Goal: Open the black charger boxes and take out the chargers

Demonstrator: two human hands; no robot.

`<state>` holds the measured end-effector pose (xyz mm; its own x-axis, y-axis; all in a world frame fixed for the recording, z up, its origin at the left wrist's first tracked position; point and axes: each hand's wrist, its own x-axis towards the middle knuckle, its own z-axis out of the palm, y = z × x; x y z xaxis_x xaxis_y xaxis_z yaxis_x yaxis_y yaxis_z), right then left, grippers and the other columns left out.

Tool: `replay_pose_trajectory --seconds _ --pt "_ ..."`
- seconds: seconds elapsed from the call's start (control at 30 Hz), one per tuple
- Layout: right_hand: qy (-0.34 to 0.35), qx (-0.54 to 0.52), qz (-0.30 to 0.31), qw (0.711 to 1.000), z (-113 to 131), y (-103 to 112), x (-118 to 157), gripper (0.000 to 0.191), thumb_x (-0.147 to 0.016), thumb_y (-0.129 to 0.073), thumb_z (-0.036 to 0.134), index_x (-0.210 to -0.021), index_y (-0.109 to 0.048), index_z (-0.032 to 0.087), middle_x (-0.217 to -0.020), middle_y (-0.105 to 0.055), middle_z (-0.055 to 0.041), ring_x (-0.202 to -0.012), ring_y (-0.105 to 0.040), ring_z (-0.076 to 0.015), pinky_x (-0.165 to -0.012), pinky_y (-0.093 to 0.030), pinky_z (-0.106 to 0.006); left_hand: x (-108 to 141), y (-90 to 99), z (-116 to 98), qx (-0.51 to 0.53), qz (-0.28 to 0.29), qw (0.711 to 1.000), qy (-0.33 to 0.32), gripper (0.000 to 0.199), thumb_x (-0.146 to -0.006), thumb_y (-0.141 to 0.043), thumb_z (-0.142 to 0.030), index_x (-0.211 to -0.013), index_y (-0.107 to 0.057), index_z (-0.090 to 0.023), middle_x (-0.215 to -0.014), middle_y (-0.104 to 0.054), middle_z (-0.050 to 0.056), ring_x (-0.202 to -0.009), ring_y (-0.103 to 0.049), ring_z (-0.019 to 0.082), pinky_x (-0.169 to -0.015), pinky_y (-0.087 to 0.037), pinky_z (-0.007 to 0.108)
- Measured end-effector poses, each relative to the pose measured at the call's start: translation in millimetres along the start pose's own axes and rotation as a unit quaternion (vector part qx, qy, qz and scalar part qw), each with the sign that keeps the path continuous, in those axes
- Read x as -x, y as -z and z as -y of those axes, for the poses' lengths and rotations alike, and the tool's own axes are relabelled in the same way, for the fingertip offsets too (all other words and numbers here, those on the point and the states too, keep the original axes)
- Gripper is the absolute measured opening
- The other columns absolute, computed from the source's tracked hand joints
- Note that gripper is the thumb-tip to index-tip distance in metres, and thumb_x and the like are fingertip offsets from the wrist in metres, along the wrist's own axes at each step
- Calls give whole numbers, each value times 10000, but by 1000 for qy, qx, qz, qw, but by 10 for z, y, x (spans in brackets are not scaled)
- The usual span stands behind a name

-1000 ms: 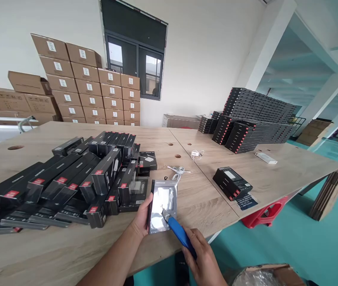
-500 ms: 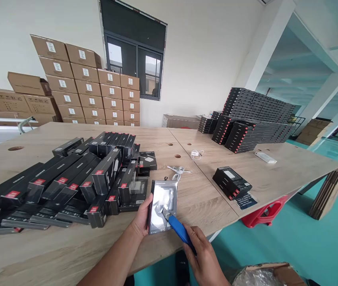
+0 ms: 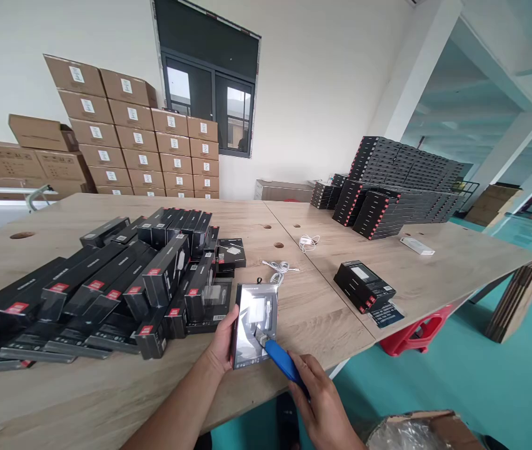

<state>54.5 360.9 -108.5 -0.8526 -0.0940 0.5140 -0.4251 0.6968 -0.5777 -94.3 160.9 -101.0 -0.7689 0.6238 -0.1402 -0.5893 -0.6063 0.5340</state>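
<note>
My left hand (image 3: 223,340) grips the left edge of a black retail box (image 3: 251,358) with a clear, shiny front, tilted up at the table's near edge. A white device and plug show behind the glare. My right hand (image 3: 318,395) is closed around the blue handle of a utility knife (image 3: 284,361). The knife's metal tip lies over the lower middle of the box's front; whether it touches or cuts is hard to tell. Left of the box lies a heap of black boxes with red labels (image 3: 106,281).
A small stack of black boxes (image 3: 364,284) sits to the right, with tall stacks (image 3: 397,181) behind. White cables (image 3: 281,270) lie ahead on the wooden table (image 3: 312,312). A red stool (image 3: 416,331) and an open carton with plastic film (image 3: 416,431) are at the lower right.
Both hands, the box and the knife hold nearly the same positions. The glare on the box has shifted, showing more of the white device; the view has moved slightly.
</note>
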Motion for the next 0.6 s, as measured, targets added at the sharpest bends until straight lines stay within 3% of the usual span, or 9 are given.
replay_pose_trajectory --seconds 0.17,0.3,0.47,0.6 --pt "8 16 0 1000 -38 -15 14 425 -1013 -500 230 -1433 -520 293 -1192 -668 -97 -1068 -671 -253 -895 -611 -356 20 -60 -11 -2 8 1000 12 695 -847 -668 -536 -1361 -594 -73 -1116 -768 192 -1083 -716 372 -1012 -518 492" --pt "23 39 -23 999 -63 -73 14 463 -1009 -487 201 -1461 -487 305 -1191 -666 -100 -1049 -661 -267 -876 -611 -393 39 -138 -23 2 27 999 34 737 -891 -557 -659 -1331 -615 -70 -1077 -774 196 -1034 -732 365 -967 -539 483" --pt "40 89 -83 992 -81 -139 -78 526 -1031 -446 191 -1539 -372 307 -1179 -653 -116 -1009 -640 -272 -826 -595 -421 87 -231 -40 -53 -36 993 104 726 -900 -503 -719 -1081 -719 -50 -806 -783 154 -707 -752 281 -718 -593 374" --pt "85 153 -77 982 -107 -22 -224 596 -1024 -451 156 -1580 -297 306 -1162 -655 -113 -969 -620 -275 -800 -544 -430 96 -223 -24 -66 -54 989 120 638 -920 -526 -672 -949 -738 -71 -761 -783 128 -631 -732 230 -653 -576 306"
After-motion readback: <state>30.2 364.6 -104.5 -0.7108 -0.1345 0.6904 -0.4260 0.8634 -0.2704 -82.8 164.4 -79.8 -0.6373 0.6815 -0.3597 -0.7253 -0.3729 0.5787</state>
